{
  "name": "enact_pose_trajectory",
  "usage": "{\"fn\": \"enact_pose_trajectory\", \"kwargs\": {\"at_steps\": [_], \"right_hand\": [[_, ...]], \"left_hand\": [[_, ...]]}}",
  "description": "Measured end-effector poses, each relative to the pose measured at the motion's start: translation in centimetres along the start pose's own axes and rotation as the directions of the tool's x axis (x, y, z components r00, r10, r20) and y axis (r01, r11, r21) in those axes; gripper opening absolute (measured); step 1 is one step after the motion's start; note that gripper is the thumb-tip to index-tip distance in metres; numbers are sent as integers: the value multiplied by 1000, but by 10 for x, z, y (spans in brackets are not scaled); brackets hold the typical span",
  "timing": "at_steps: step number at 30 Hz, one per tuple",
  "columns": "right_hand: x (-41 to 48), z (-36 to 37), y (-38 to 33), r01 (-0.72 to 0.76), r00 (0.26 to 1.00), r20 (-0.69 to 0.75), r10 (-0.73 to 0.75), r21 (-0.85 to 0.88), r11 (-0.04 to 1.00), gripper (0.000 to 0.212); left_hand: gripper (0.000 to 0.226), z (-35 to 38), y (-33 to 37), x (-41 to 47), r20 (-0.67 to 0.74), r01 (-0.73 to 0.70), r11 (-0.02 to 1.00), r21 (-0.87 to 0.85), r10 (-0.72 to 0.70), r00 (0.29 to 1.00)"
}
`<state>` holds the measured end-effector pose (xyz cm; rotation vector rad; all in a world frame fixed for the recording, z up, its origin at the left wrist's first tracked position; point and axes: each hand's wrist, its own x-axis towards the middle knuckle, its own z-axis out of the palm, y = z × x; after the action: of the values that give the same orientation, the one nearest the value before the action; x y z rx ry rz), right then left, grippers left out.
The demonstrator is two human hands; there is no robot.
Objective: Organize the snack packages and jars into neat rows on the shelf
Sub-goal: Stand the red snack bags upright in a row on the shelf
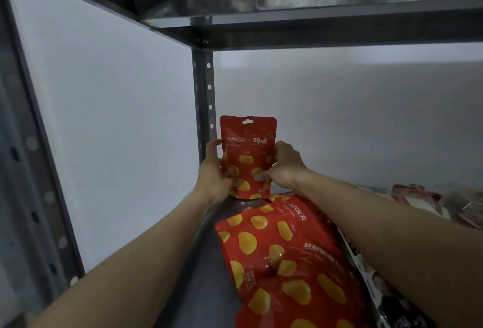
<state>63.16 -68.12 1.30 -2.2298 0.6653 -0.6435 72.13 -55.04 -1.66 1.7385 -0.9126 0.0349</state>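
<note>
"Standing the red pouch [248,155] upright just right of the rear post [205,92]?"
"Yes. Left hand [213,173] and right hand [283,167] both pinch its sides; seat its base flat, label forward, before releasing."

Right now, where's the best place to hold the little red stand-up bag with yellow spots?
The small red yellow-spotted foil pouch is upright, flat face toward you. Probably grip its lower side edges, one from each side, as the left hand and right hand do now.
</note>
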Motion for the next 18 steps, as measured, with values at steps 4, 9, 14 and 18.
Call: {"fn": "enact_pose_trajectory", "kwargs": {"at_steps": [4,9,14,18], "right_hand": [[-3,1,-5,8,1000,-1,-8,-49,999,80],[-7,5,-10,-9,1000,-13,8,-85,996,74],[-17,-2,-13,-52,999,-15,50,-134,990,78],[-33,-32,-23,-44,996,-85,25,-226,973,75]], "left_hand": [[82,-4,1,-2,-19,28,999,33,-28,999],[63,-2,5,-7,-65,61,997,51,-58,996],[58,-2,8,-10,-96,106,990,94,-97,991],[48,-11,11,-13,-184,184,972,149,-156,971]]}}
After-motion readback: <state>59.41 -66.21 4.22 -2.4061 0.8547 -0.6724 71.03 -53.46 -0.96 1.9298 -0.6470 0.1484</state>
